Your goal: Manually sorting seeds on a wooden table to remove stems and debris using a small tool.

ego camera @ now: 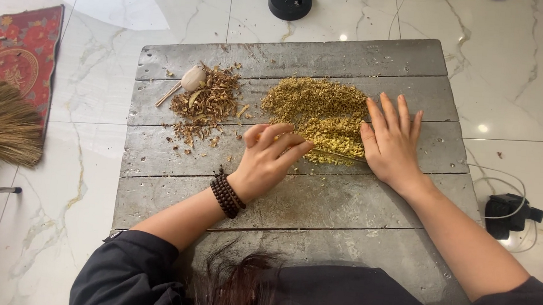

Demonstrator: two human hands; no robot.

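On the grey, weathered wooden plank table (pixel 293 202), a heap of yellow-green crumbled dried herb (pixel 318 109) lies near the far edge. The right hand (pixel 392 142) rests flat and open, fingers spread, on the heap's right side. The left hand (pixel 269 160), with a dark beaded bracelet (pixel 226 195) at its wrist, curls its fingers at the heap's near-left edge; whether it pinches anything cannot be told. Left of the heap sits a brown pile of dried husks (pixel 205 105) with a pale wooden-handled tool (pixel 187 81) at its far side.

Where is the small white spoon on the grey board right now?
The white spoon lies in the board's far left part, at the brown pile's upper left edge.
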